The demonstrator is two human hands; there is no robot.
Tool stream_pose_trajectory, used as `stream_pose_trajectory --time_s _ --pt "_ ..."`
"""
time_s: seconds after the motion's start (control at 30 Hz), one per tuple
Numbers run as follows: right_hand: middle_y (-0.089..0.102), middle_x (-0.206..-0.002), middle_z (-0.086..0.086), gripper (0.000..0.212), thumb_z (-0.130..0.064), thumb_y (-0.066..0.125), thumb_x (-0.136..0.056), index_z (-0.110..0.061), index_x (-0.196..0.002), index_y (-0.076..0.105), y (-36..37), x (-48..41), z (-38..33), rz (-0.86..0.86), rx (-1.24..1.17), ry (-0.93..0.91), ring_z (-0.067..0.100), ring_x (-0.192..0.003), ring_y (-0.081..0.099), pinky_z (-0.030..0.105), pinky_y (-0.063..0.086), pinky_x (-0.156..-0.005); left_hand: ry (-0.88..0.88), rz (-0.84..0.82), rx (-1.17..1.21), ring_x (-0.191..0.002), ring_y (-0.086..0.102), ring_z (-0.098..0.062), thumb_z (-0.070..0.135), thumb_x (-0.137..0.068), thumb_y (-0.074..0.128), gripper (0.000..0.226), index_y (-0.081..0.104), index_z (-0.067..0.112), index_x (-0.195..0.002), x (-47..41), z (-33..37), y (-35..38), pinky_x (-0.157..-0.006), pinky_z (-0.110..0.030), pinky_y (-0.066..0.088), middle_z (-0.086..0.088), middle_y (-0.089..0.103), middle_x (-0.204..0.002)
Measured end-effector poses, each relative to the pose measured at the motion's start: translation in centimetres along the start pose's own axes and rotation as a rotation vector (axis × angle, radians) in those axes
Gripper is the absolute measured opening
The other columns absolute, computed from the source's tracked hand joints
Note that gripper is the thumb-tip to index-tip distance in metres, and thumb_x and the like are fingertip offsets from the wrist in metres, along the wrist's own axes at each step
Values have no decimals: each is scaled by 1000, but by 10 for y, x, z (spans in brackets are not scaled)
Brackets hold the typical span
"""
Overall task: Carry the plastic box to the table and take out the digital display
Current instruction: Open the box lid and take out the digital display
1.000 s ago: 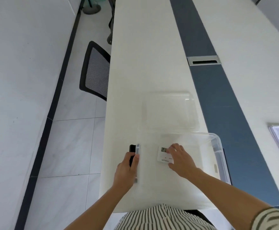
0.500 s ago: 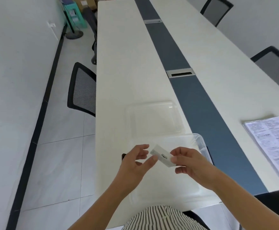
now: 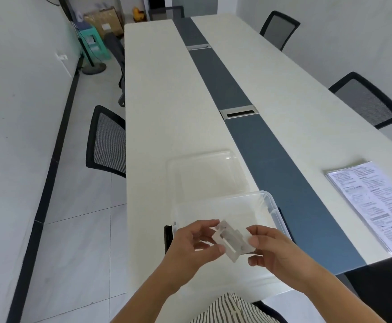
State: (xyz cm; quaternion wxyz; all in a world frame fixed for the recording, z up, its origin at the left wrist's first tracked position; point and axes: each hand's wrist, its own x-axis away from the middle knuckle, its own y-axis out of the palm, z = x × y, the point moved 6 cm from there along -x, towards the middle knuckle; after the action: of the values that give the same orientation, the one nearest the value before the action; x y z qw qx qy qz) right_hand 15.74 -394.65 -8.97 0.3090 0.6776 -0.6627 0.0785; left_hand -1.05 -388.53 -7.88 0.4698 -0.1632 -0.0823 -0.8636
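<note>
The clear plastic box (image 3: 275,212) stands open on the near end of the long white table (image 3: 167,117). Its clear lid (image 3: 204,173) lies flat on the table just beyond it. I hold the small white digital display (image 3: 233,240) above the box with both hands, its back side turned up toward me. My left hand (image 3: 194,245) pinches its left edge with thumb and fingers. My right hand (image 3: 272,248) grips its right edge. A black latch (image 3: 167,237) shows on the box's left side.
A stack of printed papers (image 3: 374,203) lies on the table at the right. A dark blue strip with a metal cable hatch (image 3: 238,111) runs down the table's middle. Black mesh chairs (image 3: 106,143) stand along both sides. Boxes and a green stool sit at the far left corner.
The display came up out of the box in my right hand, and my left hand left the box's latch and took the display's other edge. It is now turned back side up. My view tilted up.
</note>
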Motion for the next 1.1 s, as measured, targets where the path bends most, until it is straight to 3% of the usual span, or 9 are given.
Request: stream_pose_trajectory --time_s 0.13,0.23,0.3,0.43,0.6,0.7,0.83,0.97,1.1 --pt "63 -87 12 62 -34 89 -44 -2 -92 65 -8 4 1 50 51 -21 19 -74 57 31 46 -64 5 39 7 -86 67 -16 8 -76 73 28 73 22 -101 0 2 -1 -87 -32 54 -3 76 -95" --pt "65 -86 11 53 -30 86 -48 -4 -90 65 -18 10 -5 172 219 -95 21 -74 59 35 51 -70 -9 119 -1 -88 69 -19 9 -80 70 17 74 19 -93 -2 3 -2 -83 -27 54 -5 76 -90" --pt "69 -89 6 44 -32 87 -49 -18 -86 68 -27 15 -9 286 356 -158 23 -75 63 39 54 -77 -14 151 24 -76 67 -20 16 -82 68 8 75 14 -87 -4 7 -1 -72 -27 52 -8 76 -82" --pt "64 -96 -13 47 -43 87 -49 -38 -88 61 -37 26 -8 384 597 -209 17 -81 62 29 56 -70 -68 60 107 -63 64 -24 16 -81 70 15 74 2 -85 -11 12 22 -58 -31 50 -18 73 -75" --pt "58 -106 -22 47 -43 84 -53 -38 -91 57 -43 35 -22 368 733 -330 9 -96 56 24 51 -71 -164 59 182 -63 66 -28 1 -79 70 15 71 -4 -93 -27 8 42 -59 -31 55 -26 73 -81" --pt "62 -108 -20 52 -31 86 -62 -36 -106 59 -65 33 -35 269 563 -249 2 -92 60 21 51 -73 -187 36 224 -64 63 -26 -1 -84 62 15 73 -3 -94 -45 13 54 -59 -29 53 -25 73 -82" --pt "73 -100 9 40 -17 68 -84 -22 -122 60 -111 21 -52 117 140 -68 21 -76 68 33 52 -62 -212 -91 236 -72 62 -21 1 -92 50 25 75 2 -91 -71 26 83 -63 -27 50 -14 73 -81" --pt "74 -98 20 30 -14 63 -87 -13 -116 67 -147 14 -64 -67 155 80 24 -68 66 28 53 -56 -235 -174 151 -77 67 -19 4 -94 49 23 71 1 -92 -102 34 126 -69 -28 51 -11 75 -85" --pt "76 -94 17 20 -8 61 -87 -10 -104 73 -195 3 -69 -36 187 151 20 -67 67 25 53 -56 -262 -37 117 -77 68 -23 11 -92 55 15 66 1 -92 -139 29 154 -72 -32 55 -15 75 -87"
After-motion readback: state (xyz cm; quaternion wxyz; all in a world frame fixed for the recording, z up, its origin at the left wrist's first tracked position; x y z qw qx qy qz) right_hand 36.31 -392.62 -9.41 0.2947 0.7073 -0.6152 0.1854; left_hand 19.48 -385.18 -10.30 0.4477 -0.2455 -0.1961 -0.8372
